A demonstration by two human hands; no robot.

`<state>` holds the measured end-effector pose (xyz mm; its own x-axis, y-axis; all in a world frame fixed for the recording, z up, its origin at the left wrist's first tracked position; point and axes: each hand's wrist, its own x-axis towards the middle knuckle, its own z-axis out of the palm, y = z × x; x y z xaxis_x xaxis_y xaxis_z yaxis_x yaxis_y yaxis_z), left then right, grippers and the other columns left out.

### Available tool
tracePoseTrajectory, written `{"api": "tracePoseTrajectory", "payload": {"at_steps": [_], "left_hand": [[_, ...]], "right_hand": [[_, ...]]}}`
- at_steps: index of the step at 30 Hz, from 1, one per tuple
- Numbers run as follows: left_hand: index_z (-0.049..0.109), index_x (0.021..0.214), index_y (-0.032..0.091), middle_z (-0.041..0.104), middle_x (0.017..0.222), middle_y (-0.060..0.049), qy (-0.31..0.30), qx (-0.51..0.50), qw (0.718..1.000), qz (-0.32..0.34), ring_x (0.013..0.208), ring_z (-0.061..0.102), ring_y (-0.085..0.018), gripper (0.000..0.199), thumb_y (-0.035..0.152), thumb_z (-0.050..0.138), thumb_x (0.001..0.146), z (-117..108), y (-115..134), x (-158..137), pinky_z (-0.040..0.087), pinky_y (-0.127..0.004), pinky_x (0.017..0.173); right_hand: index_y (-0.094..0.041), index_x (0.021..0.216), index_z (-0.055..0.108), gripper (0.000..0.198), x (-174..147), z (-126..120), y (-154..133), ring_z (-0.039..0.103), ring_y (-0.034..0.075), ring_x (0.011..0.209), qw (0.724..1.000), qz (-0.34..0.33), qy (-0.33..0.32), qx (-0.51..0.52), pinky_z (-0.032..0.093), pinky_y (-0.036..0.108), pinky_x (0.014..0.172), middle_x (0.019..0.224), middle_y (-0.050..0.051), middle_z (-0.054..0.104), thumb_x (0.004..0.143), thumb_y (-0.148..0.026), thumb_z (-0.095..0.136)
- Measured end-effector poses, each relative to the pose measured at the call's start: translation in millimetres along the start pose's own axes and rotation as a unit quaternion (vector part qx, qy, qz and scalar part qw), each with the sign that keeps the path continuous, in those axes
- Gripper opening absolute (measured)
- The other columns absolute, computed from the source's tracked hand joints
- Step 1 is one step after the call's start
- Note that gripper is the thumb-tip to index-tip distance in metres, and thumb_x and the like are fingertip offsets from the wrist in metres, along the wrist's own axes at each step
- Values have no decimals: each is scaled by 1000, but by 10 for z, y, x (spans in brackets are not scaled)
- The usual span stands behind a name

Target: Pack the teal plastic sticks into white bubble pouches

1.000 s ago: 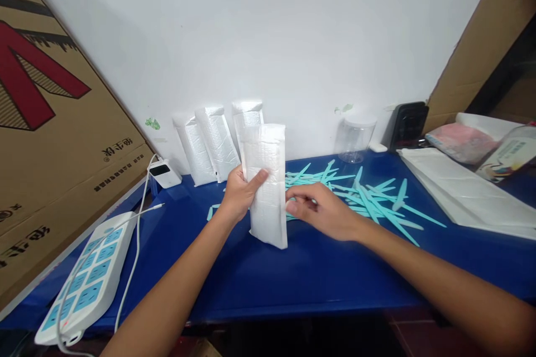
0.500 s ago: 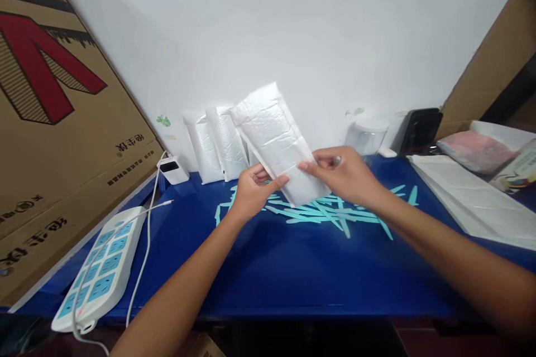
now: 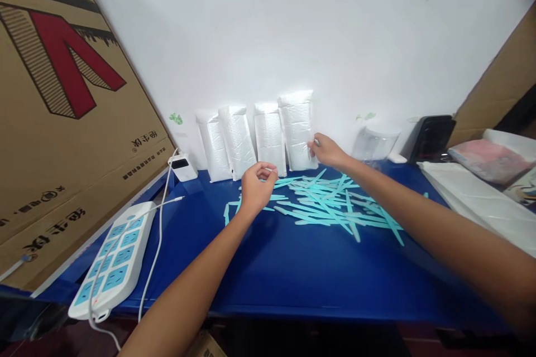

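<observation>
Several silvery-white padded envelopes stand in a row, leaning on the wall at the back of the blue table. My right hand (image 3: pixel 326 150) pinches the lower right edge of the rightmost padded envelope (image 3: pixel 298 131), which is upright with its base at the tabletop. In front of the neighbouring padded envelope (image 3: pixel 270 134) is my left hand (image 3: pixel 258 184), its fingers curled toward the thumb and nothing visible in them. Two more padded envelopes lean farther left, one of them (image 3: pixel 238 139) slightly tilted. A heap of thin turquoise sticks with pale ends (image 3: pixel 326 206) lies below and between my hands.
On the left are a white power strip (image 3: pixel 113 262) with cables, a small white charger (image 3: pixel 183 168) and a large cardboard box (image 3: pixel 104 134). A clear container (image 3: pixel 374 145), a black device (image 3: pixel 429 139) and a stack of flat white envelopes (image 3: pixel 473 195) lie at right.
The padded envelope held in both hands has gone back to the wall and now stands at the row's right end. My left hand has let go of it; my right still grips its edge.
</observation>
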<state>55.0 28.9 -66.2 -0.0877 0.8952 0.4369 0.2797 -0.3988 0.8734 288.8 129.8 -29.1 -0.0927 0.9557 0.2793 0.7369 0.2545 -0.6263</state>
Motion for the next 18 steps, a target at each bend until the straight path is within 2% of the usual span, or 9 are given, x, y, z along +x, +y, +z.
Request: {"api": "tracePoseTrajectory", "payload": {"at_steps": [5, 9, 11, 14, 16, 18], "left_hand": [[72, 93, 18, 71, 70, -1, 24, 29, 999, -2, 66, 66, -16, 15, 31, 69, 87, -40, -5, 29, 50, -27, 67], [72, 92, 18, 71, 70, -1, 18, 37, 999, -2, 66, 65, -16, 14, 31, 69, 86, -34, -6, 11, 49, -27, 68], [72, 92, 19, 71, 70, -1, 15, 42, 999, -1, 67, 66, -17, 14, 31, 69, 86, -28, 3, -3, 49, -28, 69], [72, 92, 19, 71, 71, -1, 9, 53, 999, 3, 70, 66, -18, 13, 30, 69, 87, -18, 27, -23, 50, -29, 71], [72, 92, 19, 71, 71, -1, 3, 63, 998, 6, 70, 67, -18, 12, 30, 68, 87, -9, 46, -36, 50, -29, 71], [72, 92, 20, 71, 71, -1, -3, 69, 998, 10, 70, 67, -18, 12, 30, 67, 88, 2, 64, -51, 50, -29, 71]], "right_hand": [[-19, 85, 57, 25, -13, 163, 88, 60, 14, 69, 999, 11, -41, -29, 42, 25, 71, 88, 6, 76, 106, -22, 44], [-17, 88, 65, 29, -41, 87, 102, 66, 17, 80, 996, 17, -51, -76, 44, 26, 78, 93, 9, 78, 106, -23, 43], [-16, 96, 70, 29, -138, -56, 86, 68, 20, 89, 993, 23, -39, -111, 45, 27, 81, 101, 12, 78, 106, -27, 44], [-18, 99, 74, 32, -441, -425, 127, 68, 26, 95, 984, 40, -22, -173, 44, 32, 80, 106, 14, 77, 104, -37, 48], [-17, 93, 74, 39, -718, -749, 279, 69, 31, 91, 970, 72, -22, -229, 44, 37, 77, 98, 17, 77, 102, -47, 51], [-13, 91, 75, 46, -1007, -1082, 563, 69, 38, 88, 946, 134, -15, -295, 43, 42, 73, 94, 24, 75, 98, -54, 56]]}}
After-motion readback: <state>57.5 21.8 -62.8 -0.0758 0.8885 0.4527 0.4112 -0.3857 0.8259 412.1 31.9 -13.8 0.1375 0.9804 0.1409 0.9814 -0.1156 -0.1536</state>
